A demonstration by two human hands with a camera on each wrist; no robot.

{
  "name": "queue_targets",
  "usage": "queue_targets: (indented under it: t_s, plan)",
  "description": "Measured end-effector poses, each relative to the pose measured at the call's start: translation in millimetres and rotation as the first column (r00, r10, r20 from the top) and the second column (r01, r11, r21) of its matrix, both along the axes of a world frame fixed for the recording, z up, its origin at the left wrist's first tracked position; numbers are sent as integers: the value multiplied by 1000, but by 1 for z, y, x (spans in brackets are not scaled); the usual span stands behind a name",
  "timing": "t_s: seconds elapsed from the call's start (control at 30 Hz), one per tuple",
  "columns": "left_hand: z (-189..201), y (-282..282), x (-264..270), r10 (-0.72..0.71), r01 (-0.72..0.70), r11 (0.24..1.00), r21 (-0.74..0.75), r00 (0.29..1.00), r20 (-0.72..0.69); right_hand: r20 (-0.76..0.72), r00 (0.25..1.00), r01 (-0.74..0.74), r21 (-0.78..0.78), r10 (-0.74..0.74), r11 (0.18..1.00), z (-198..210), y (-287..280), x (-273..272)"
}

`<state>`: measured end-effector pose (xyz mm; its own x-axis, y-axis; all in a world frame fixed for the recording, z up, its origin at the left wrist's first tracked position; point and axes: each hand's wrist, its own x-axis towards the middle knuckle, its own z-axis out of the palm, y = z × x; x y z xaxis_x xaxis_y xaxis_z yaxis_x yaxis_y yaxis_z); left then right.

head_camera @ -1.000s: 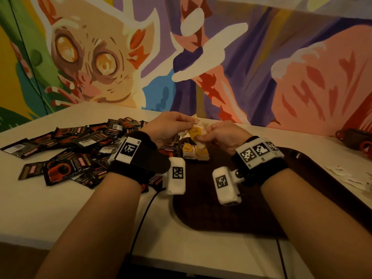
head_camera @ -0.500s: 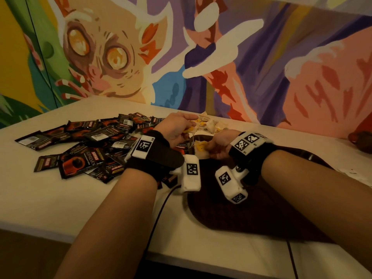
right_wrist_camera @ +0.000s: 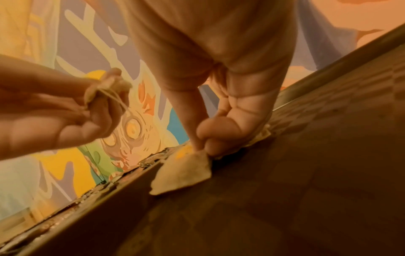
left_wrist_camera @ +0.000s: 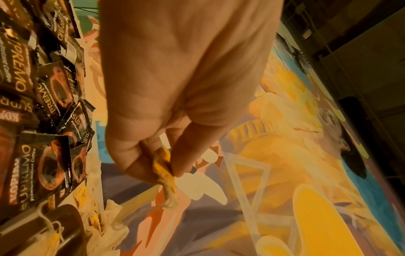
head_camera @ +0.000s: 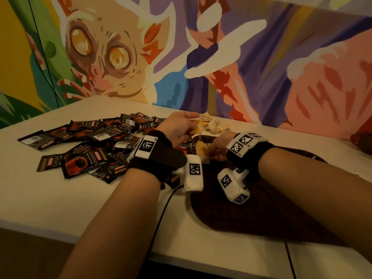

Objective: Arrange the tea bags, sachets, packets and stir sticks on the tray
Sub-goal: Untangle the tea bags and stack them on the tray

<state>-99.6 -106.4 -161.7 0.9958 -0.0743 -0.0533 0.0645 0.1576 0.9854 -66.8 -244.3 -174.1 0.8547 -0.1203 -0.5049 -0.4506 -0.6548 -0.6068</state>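
Note:
A dark brown tray (head_camera: 261,214) lies on the white table. My left hand (head_camera: 181,127) pinches the yellow tag and strings of tea bags (left_wrist_camera: 164,166) just above the tray's far left corner. Lower down, my right hand (head_camera: 219,148) pinches a pale tea bag (right_wrist_camera: 184,173) lying on the tray floor by its rim; the same bags (head_camera: 201,150) show yellow labels from the head. More loose tea bags (head_camera: 211,123) lie on the table behind the tray. A heap of black coffee sachets (head_camera: 90,146) spreads to the left.
A painted mural wall (head_camera: 201,57) closes the table's far side. A dark red cup (head_camera: 362,141) sits at the right edge. Small white paper pieces (head_camera: 360,172) lie right of the tray. Black cables (head_camera: 161,218) run off the table's near edge.
Both hands moved down and apart: the right hand lowered its tea bag onto the tray, while the left drew its tag and strings up and away to the left.

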Motion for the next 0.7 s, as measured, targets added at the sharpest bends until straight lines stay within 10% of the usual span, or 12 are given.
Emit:
queue_targets:
  t_s: [0.37,0.53,0.7]
  plan:
    - [1,0,-5,-132,137,986,-92,990,55,135,988,51,138,-70,989,7,-7,-7]
    - [4,-4,-10,-167,182,961,-207,982,91,92,952,131,737,-291,663,22,-22,-34]
    - [4,-8,-13,-191,209,952,-222,976,101,237,932,-30,805,-275,592,19,-24,-56]
